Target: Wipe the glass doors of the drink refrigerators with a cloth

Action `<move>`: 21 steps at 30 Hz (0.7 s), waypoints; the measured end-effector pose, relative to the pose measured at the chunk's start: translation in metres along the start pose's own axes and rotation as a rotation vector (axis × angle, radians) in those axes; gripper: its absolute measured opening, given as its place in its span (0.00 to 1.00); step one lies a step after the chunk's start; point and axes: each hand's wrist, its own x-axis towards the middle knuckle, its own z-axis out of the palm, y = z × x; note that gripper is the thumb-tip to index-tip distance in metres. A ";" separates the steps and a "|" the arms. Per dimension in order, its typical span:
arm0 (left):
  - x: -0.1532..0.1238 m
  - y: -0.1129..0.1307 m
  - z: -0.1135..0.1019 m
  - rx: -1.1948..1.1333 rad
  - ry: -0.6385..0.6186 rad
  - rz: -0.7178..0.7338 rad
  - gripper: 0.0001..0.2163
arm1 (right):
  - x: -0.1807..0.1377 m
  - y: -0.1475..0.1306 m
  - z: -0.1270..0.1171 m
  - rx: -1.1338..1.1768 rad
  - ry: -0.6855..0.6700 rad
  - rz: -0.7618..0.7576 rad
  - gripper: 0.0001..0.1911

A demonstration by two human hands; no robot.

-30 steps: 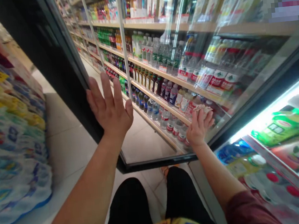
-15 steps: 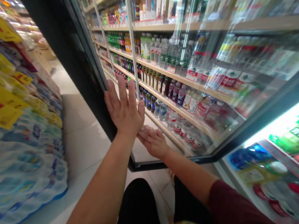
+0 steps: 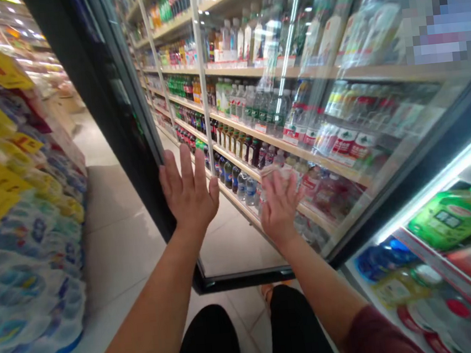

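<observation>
I face an open glass cooler door (image 3: 234,249) that mirrors shelves of bottled drinks. My left hand (image 3: 189,195) lies flat on the glass near the door's dark left edge (image 3: 133,153), fingers spread and holding nothing. My right hand (image 3: 279,208) is also against the glass, a little right of the left hand, with fingers stretched upward. It presses a pale cloth (image 3: 274,171) to the pane; only a strip of the cloth shows above the fingertips.
The lit cooler shelves at the right hold green packs (image 3: 452,219) and blue and red items (image 3: 377,260). Stacked wrapped packs with yellow price tags (image 3: 23,219) line the left. A tiled aisle floor (image 3: 120,237) runs between. My legs in black trousers (image 3: 218,339) are below.
My right hand swept left across the lower glass to beside my left hand, then moved back up and right. My left hand stayed flat on the door.
</observation>
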 end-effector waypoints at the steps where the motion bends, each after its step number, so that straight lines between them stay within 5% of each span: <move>1: -0.001 0.000 0.000 0.020 0.017 0.010 0.29 | 0.011 0.002 -0.005 -0.046 0.065 0.095 0.32; 3: -0.003 0.001 0.000 0.069 0.054 0.044 0.29 | 0.013 -0.006 -0.010 -0.093 0.114 0.158 0.30; 7: -0.006 0.001 -0.003 0.096 0.091 0.076 0.29 | -0.025 -0.029 -0.007 -0.029 0.004 -0.201 0.26; 9: -0.007 0.001 -0.004 0.084 0.098 0.080 0.29 | -0.025 -0.027 -0.008 -0.022 -0.025 -0.256 0.27; 16: -0.008 0.004 -0.008 0.036 0.076 0.043 0.28 | 0.044 -0.007 -0.024 -0.062 0.206 0.211 0.32; 21: -0.009 0.008 -0.013 0.050 0.105 0.073 0.28 | 0.015 -0.036 -0.015 -0.037 -0.039 -0.171 0.34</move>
